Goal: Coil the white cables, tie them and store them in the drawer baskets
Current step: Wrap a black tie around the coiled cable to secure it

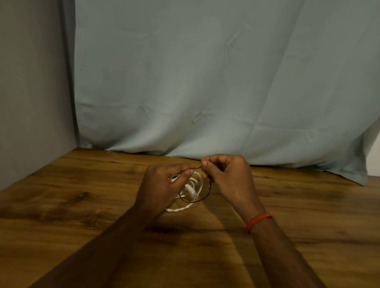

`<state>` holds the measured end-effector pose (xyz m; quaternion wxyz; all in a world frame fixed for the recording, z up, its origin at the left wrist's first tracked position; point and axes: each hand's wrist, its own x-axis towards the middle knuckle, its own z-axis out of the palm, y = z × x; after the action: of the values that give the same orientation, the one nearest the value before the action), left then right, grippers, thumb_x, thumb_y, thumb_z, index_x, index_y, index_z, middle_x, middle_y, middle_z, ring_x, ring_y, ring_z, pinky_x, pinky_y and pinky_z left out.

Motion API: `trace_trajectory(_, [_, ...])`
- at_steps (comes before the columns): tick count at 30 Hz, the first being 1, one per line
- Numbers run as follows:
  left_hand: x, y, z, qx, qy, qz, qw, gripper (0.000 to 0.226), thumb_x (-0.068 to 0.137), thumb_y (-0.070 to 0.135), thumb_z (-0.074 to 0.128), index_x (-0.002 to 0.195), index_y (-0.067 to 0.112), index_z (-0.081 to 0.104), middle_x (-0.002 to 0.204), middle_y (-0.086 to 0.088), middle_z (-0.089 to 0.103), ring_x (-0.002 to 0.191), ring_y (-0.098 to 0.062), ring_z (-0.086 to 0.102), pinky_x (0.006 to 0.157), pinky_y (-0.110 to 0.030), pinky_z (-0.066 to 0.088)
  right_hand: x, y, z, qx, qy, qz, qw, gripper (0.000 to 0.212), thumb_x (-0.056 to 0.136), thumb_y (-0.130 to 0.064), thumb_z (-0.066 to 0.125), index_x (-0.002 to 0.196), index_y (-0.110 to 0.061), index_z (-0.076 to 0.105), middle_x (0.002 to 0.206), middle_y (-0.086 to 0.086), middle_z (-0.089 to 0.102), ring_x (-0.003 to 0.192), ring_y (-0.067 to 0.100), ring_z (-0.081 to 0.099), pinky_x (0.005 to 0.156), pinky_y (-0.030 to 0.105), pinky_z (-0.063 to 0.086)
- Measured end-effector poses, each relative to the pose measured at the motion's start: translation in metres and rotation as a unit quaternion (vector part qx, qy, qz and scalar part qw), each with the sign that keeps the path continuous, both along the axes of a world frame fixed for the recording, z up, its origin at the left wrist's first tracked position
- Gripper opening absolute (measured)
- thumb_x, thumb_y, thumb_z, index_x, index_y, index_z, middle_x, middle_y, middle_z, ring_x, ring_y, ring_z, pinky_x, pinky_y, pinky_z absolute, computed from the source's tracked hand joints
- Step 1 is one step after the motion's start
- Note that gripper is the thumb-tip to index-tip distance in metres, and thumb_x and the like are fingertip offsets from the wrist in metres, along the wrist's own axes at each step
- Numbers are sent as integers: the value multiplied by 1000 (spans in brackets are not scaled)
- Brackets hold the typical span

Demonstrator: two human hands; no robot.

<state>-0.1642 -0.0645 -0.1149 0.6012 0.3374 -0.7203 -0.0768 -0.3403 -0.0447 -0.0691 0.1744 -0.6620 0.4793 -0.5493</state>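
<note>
A coiled white cable [193, 188] hangs between my two hands, just above the wooden table [75, 204]. A thin black tie [201, 200] loops under and around the coil. My left hand [161, 188] pinches one end of the tie and partly hides the coil's left side. My right hand [224, 177] pinches the tie's other end between thumb and forefinger, close to the left fingertips. A twisted white stretch of cable hangs below the left hand. No drawer or basket is in view.
A pale green cloth [208, 80] hangs behind the table's far edge. A grey wall [25, 73] stands along the left side. A red thread band [258, 220] circles my right wrist.
</note>
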Motion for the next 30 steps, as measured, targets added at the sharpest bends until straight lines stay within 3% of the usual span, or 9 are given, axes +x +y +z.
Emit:
trace_trajectory(4, [-1,1,0,14,-15,-12,1000,15,87,19,78,101,23,81,93,12,78,83,0,73,75,-37,60,0,4,3,-11,26,-11,1000,5,87,-16,76,90,-17,80,70,-4,75,66,8,72,71,35,62])
trace_trajectory(15, [1,0,1,4,-33,-7,999,14,87,22,77,100,25,81,93,13,78,84,1,72,75,-37,60,-3,8,8,-21,53,13,998,4,85,-16,78,88,-16,80,68,-4,75,66,10,73,71,39,63])
trace_trajectory(24, [1,-1,0,-18,-71,2,997,14,91,25,74,102,31,80,91,14,77,82,-2,71,71,-37,57,-4,6,7,-81,103,10,991,10,89,-14,74,97,-15,80,80,-9,76,73,0,71,73,21,59])
trace_trajectory(30, [1,0,1,-29,-59,6,998,16,90,21,75,102,30,80,91,16,77,81,0,71,69,-35,57,-3,9,7,-88,158,22,983,9,90,-12,73,96,-15,80,78,-10,75,71,1,71,69,19,58])
